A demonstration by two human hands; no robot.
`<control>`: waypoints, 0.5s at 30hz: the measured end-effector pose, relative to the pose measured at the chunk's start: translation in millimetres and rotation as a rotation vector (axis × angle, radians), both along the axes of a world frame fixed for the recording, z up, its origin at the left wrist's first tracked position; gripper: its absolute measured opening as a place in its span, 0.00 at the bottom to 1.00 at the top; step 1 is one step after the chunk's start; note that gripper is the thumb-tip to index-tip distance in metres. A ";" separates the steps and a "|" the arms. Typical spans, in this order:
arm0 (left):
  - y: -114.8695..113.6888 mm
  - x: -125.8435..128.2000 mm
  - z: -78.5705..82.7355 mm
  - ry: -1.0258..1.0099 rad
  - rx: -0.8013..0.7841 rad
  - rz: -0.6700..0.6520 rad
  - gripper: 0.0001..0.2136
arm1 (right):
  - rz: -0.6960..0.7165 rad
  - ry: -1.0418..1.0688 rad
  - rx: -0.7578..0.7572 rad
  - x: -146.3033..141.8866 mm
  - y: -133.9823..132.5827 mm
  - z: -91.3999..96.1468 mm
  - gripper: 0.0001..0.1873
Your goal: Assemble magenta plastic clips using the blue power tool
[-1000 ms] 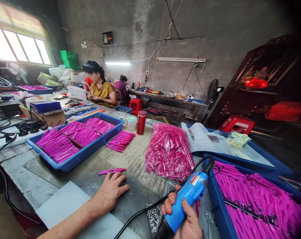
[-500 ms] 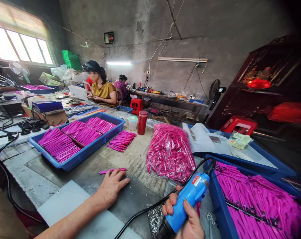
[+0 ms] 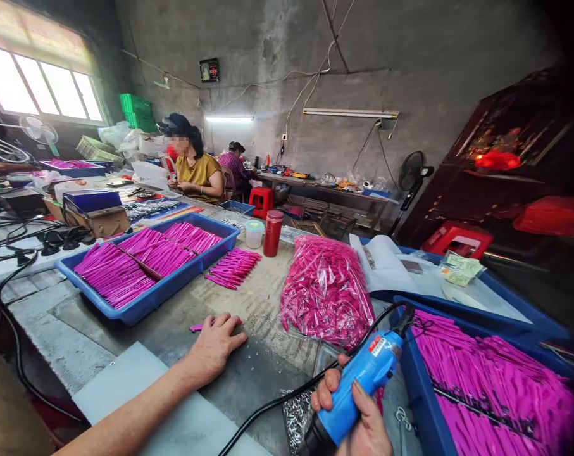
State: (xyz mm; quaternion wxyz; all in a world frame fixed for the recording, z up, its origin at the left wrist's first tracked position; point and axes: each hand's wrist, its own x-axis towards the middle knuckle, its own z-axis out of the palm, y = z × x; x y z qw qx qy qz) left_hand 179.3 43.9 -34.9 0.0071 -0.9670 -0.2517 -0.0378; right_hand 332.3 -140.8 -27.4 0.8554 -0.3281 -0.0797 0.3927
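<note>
My left hand (image 3: 215, 347) lies over a slim magenta plastic piece (image 3: 196, 327) on the grey table. Its fingers are stretched forward and slightly apart, covering most of the piece. My right hand (image 3: 350, 405) is wrapped round a blue electric screwdriver (image 3: 362, 386), its dark nose tilted down to the left and a black cable (image 3: 277, 402) at its upper end. Tiny metal parts (image 3: 253, 348) lie scattered beside my left hand. Under the screwdriver's nose is a heap of small silvery screws (image 3: 293, 415). A row of magenta pieces (image 3: 232, 269) lies farther back.
A blue tray (image 3: 130, 315) of magenta pieces stands left, another blue tray (image 3: 422, 405) right. Between them sit a filled plastic bag (image 3: 327, 291), a red canister (image 3: 273, 234) and a lidded tub (image 3: 255, 234). Small scissors (image 3: 403, 418) lie near the right tray. A co-worker (image 3: 199, 171) sits beyond.
My left hand has moved slightly left and further over the magenta piece, hiding more of it. The screwdriver stays almost where it was in my right hand.
</note>
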 end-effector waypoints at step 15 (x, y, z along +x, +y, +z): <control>15.5 -12.3 7.9 -0.032 -0.064 0.214 0.15 | 0.003 0.065 0.015 -1.2 0.6 1.0 0.15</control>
